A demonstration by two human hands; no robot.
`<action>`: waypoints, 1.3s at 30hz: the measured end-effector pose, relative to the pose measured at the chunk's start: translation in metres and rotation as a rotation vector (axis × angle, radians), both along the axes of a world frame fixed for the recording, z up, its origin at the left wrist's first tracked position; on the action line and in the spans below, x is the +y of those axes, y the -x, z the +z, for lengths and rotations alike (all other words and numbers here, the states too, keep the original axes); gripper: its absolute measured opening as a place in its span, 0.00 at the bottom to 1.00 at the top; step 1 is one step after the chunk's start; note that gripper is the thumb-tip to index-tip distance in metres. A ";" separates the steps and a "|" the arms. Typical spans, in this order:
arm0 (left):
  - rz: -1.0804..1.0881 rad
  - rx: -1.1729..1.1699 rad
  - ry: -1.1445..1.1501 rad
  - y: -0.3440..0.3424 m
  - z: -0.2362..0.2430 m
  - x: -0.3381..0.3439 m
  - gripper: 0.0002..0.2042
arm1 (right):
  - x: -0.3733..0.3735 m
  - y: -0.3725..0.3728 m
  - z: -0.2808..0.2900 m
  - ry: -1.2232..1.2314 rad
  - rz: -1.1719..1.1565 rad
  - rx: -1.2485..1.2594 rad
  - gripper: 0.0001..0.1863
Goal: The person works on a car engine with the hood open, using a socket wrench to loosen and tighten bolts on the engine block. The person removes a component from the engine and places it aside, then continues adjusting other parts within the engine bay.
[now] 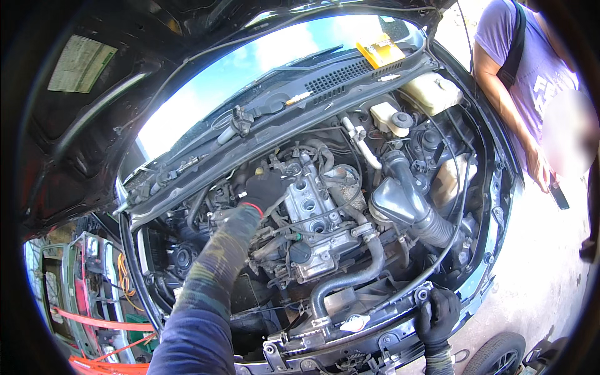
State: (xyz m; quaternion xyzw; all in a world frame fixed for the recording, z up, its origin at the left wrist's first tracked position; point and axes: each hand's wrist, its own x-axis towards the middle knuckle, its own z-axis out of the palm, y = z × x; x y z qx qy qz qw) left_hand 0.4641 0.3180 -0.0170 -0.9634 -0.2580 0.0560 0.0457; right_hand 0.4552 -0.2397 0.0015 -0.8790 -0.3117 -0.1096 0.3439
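Note:
My left hand (265,189), in a dark glove with a red cuff edge, reaches into the engine bay beside the silver-grey valve cover (314,206). Its fingers blend into the dark parts there, so their grip is hidden. Round wells run along the cover, next to a black oil filler cap (300,252). At the front right, my right hand (439,314), also gloved, rests on the front crossmember (390,340) with its fingers extended over the edge. Near it are a radiator cap (355,322) and a thick upper radiator hose (377,259).
A yellow box (380,51), a spark plug (297,99) and an ignition coil (235,125) lie along the cowl (337,76). The raised hood (134,50) hangs overhead. At the right, a person (525,69) in a purple shirt holds a phone (558,194). A wheel (497,356) lies below.

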 end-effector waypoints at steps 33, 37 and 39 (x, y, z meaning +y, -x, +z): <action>0.360 0.054 0.050 -0.035 -0.006 0.001 0.24 | -0.009 0.003 -0.007 0.008 0.011 0.046 0.14; 0.282 0.074 0.163 -0.041 0.009 -0.018 0.30 | -0.009 0.001 -0.010 -0.032 -0.011 0.038 0.14; 0.194 0.029 0.239 -0.032 0.012 -0.022 0.34 | -0.010 0.001 -0.011 -0.004 -0.002 0.048 0.15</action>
